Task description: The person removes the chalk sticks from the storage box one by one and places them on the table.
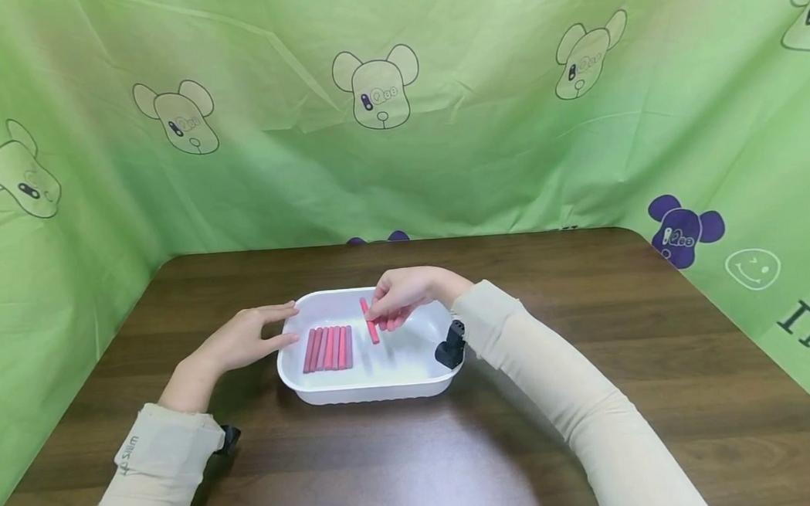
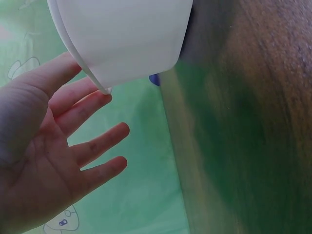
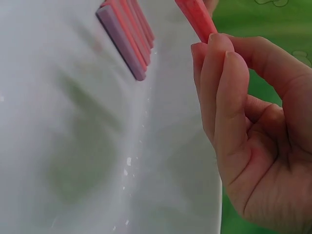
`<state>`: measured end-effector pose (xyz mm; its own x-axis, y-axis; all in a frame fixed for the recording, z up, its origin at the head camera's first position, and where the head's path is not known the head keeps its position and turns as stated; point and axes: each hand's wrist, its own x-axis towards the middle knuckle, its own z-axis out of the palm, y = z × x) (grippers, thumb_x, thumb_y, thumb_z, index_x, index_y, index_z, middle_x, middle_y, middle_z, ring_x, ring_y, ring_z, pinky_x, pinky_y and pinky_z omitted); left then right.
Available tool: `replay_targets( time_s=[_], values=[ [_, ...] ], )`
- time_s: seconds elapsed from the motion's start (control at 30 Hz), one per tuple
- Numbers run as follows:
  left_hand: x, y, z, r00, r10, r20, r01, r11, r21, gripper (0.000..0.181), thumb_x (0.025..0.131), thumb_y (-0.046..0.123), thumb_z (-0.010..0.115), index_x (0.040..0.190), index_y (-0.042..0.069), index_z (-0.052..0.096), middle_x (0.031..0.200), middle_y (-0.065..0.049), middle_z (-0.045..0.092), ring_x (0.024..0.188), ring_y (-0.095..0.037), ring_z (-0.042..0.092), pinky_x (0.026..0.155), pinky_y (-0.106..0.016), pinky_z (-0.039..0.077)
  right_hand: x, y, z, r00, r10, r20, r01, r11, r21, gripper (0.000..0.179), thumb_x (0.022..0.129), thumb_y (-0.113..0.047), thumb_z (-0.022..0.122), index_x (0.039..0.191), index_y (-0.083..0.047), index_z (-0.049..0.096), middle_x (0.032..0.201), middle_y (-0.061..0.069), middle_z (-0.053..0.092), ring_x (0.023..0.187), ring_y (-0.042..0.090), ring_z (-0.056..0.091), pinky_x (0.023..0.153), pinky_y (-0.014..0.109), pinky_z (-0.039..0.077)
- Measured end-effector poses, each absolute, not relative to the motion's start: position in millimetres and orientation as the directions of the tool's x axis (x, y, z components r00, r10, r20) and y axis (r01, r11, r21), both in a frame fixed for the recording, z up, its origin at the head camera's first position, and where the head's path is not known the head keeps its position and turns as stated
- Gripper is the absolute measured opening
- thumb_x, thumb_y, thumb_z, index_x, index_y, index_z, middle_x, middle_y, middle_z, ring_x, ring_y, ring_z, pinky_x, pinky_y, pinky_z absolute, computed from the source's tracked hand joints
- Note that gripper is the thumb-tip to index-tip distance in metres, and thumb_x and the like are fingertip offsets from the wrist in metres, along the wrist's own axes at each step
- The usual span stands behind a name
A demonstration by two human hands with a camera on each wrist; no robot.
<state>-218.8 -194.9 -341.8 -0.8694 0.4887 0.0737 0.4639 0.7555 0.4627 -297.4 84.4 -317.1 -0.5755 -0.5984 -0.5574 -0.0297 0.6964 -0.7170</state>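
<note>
A white plastic tray (image 1: 401, 368) with rounded corners sits on the table. My right hand (image 1: 407, 293) is above its back half and pinches a thin pinkish-red stick (image 1: 373, 333) between thumb and fingers, the stick held tilted. In the right wrist view the fingertips cover part of this stick (image 3: 197, 17). Several similar sticks (image 1: 328, 349), in pink, red and mauve, lie side by side in a row on the left of the tray floor. My left hand (image 1: 243, 338), fingers spread and loosely straight, touches the tray's left rim (image 2: 73, 51) with its thumb and fingers.
The brown wooden table (image 1: 382, 455) extends around the tray. Behind and beside it hangs a green curtain (image 1: 290, 190) with bear drawings. A black wrist-worn device (image 1: 450, 347) hangs from the right cuff over the tray's right end; another dark device (image 1: 228, 439) is at the left cuff.
</note>
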Motion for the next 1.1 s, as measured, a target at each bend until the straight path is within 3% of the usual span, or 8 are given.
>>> replay_targets(
  time_s=[1.1],
  values=[
    [-219.8, -195.1, -342.0, -0.874, 0.482, 0.065, 0.454, 0.759, 0.466, 0.055, 0.088, 0.027, 0.064, 0.132, -0.003, 0.05, 0.139, -0.019, 0.048, 0.131, -0.039, 0.042, 0.107, -0.053, 0.036, -281.2, 128.4, -304.2, -0.597, -0.607, -0.525, -0.034, 0.673, -0.739, 0.015, 0.09, -0.018, 0.059, 0.086, -0.004, 0.064, 0.07, 0.002, 0.064, 0.059, 0.007, 0.058, 0.059, 0.019, 0.053]
  ],
)
